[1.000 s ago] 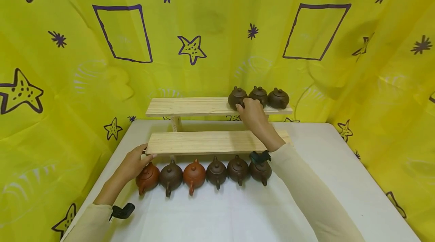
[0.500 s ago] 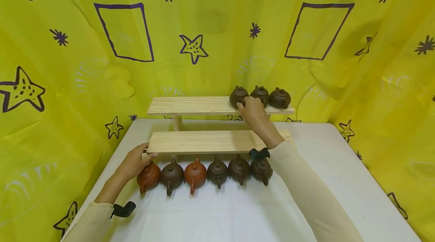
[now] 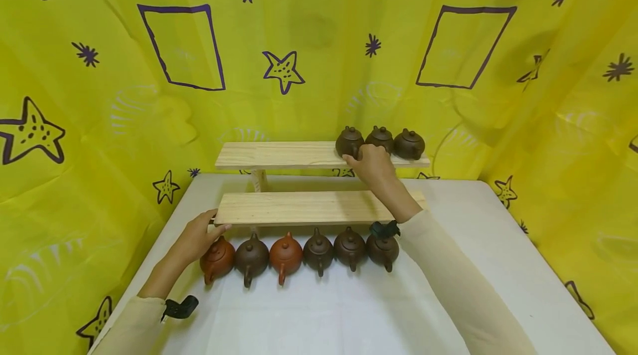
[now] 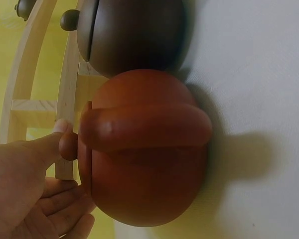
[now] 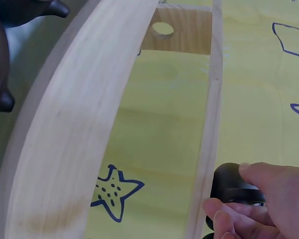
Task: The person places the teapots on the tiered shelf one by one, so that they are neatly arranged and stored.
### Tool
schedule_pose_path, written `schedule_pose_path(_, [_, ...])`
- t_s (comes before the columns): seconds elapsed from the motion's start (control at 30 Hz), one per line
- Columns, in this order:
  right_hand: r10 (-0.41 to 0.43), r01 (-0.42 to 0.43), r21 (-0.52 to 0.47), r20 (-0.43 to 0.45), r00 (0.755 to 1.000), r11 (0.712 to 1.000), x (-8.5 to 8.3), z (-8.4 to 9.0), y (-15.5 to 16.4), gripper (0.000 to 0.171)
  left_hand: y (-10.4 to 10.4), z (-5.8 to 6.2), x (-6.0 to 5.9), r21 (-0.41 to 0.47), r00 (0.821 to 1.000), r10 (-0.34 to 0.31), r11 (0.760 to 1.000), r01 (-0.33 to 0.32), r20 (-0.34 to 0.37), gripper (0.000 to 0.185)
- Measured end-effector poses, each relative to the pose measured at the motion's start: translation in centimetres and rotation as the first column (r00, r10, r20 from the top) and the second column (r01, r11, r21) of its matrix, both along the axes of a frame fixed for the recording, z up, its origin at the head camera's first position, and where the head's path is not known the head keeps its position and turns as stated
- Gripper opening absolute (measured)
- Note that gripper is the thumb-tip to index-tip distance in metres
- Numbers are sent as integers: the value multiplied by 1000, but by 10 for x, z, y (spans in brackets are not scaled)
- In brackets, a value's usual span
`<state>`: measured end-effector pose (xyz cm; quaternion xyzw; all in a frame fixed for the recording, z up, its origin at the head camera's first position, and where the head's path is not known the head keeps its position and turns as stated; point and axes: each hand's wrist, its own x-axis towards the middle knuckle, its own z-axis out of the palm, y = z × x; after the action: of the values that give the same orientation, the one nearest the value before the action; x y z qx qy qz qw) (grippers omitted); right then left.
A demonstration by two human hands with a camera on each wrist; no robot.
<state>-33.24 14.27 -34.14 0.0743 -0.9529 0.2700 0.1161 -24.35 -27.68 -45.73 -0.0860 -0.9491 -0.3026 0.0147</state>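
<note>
On the upper wooden shelf (image 3: 274, 154), a dark brown teapot (image 3: 347, 142) is the leftmost of three. My right hand (image 3: 376, 169) pinches it at the handle, which the fingers partly cover. In the right wrist view, the thumb (image 5: 256, 172) lies against the dark pot and the fingertips are at the shelf edge. My left hand (image 3: 194, 238) grips the left end of the lower shelf (image 3: 294, 208), thumb in front and fingers around the end. Just beside that hand, a reddish-orange teapot (image 4: 144, 184) stands on the table, its lid knob close to the thumb.
Several teapots stand in a row on the white table (image 3: 299, 322) before the shelf, including another orange teapot (image 3: 286, 255) and a dark teapot (image 3: 251, 258). Two brown teapots (image 3: 408, 144) are at the upper right. A yellow patterned curtain (image 3: 319, 39) hangs behind.
My right hand has shifted slightly lower at the leftmost upper teapot, its thumb dropping a little. The left hand and the teapots stay in place.
</note>
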Motion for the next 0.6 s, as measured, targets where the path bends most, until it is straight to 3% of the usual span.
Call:
schedule_pose_path(0.13, [57, -57, 9, -25, 998, 998, 11, -3, 8, 62, 0, 0, 1, 3, 1000, -1, 1000, 1, 5, 66])
schedule_pose_path(0.4, [115, -115, 84, 14, 993, 990, 41, -21, 31, 62, -3, -4, -2, 16, 1000, -4, 1000, 4, 5, 65])
schedule_pose_path(0.6, [133, -148, 106, 135, 982, 983, 73, -44, 46, 55, -3, -6, -2, 15, 1000, -4, 1000, 4, -6, 63])
